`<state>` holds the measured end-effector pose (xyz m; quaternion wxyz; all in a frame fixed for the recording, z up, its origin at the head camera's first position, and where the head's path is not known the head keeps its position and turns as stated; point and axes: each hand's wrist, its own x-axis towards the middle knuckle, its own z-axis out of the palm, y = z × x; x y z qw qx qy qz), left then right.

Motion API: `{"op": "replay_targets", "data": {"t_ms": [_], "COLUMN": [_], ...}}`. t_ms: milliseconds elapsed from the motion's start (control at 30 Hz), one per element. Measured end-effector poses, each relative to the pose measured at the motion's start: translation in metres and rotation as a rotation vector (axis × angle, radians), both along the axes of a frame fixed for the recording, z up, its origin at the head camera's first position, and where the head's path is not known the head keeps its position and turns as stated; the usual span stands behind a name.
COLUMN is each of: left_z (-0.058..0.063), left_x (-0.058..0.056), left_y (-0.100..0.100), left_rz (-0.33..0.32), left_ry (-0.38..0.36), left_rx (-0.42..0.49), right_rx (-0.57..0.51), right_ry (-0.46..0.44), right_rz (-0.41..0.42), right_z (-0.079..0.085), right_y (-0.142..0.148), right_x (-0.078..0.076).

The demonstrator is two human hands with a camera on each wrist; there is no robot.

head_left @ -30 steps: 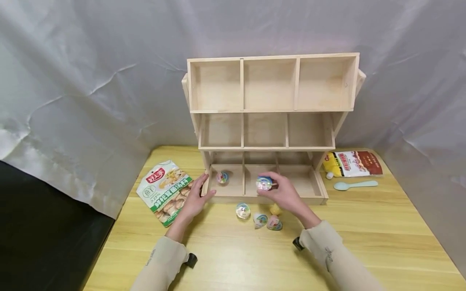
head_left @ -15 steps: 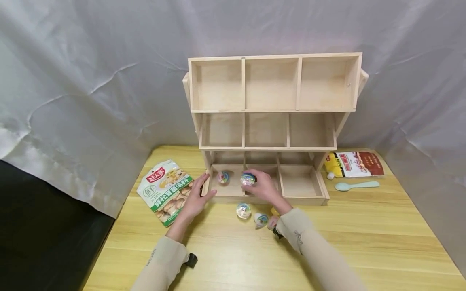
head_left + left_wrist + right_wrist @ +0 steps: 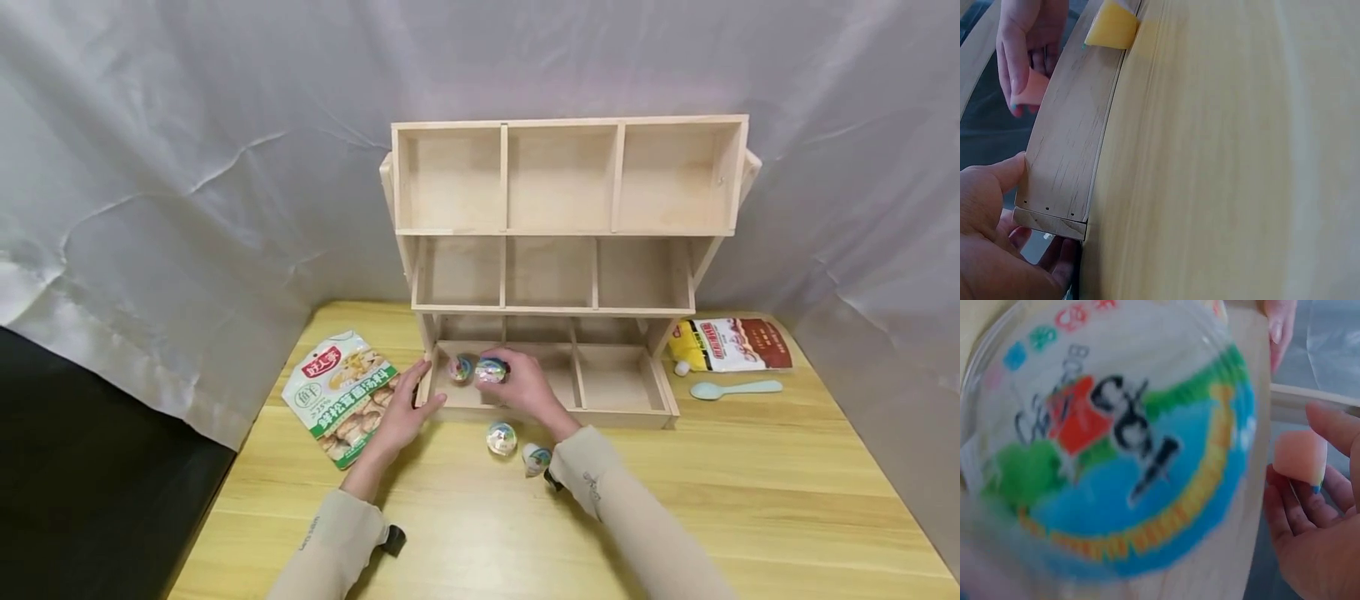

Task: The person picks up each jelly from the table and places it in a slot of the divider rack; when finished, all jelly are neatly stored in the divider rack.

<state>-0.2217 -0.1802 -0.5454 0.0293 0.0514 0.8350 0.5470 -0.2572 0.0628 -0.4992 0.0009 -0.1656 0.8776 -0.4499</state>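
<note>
My right hand (image 3: pixel 521 385) pinches a small jelly cup (image 3: pixel 491 370) with a printed lid over the bottom tier's left compartment. The right wrist view shows this pinkish jelly cup (image 3: pixel 1299 454) between thumb and fingers. Beside it, another jelly cup (image 3: pixel 459 369) sits in the same compartment. My left hand (image 3: pixel 405 410) grips the front left corner of the wooden rack (image 3: pixel 551 415), thumb on the front board and fingers round the end. On the table before the rack lie a pale jelly cup (image 3: pixel 501 438) and a white one (image 3: pixel 537 458).
A green-and-white food pouch (image 3: pixel 348 396) lies left of the rack. To the right are a spouted pouch (image 3: pixel 731 344) and a pale blue spoon (image 3: pixel 735 389). Grey cloth (image 3: pixel 187 167) hangs behind. In the right wrist view a printed lid (image 3: pixel 1110 437) fills the foreground.
My right hand has carried its jelly cup leftward from the middle compartment to the left one, beside the other cup. The right sleeve now covers some cups on the table. My left hand stays put.
</note>
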Motion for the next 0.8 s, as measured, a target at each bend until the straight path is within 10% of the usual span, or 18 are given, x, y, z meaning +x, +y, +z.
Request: {"op": "replay_targets", "data": {"t_ms": [800], "left_z": [-0.001], "left_x": [0.0], "left_y": [0.0], "left_rz": [0.002], "left_ry": [0.002], "left_rx": [0.021], "right_rx": [0.26], "right_ry": [0.128], "right_rz": [0.042], "right_z": [-0.02], "right_y": [-0.017], "right_x": [-0.007]}}
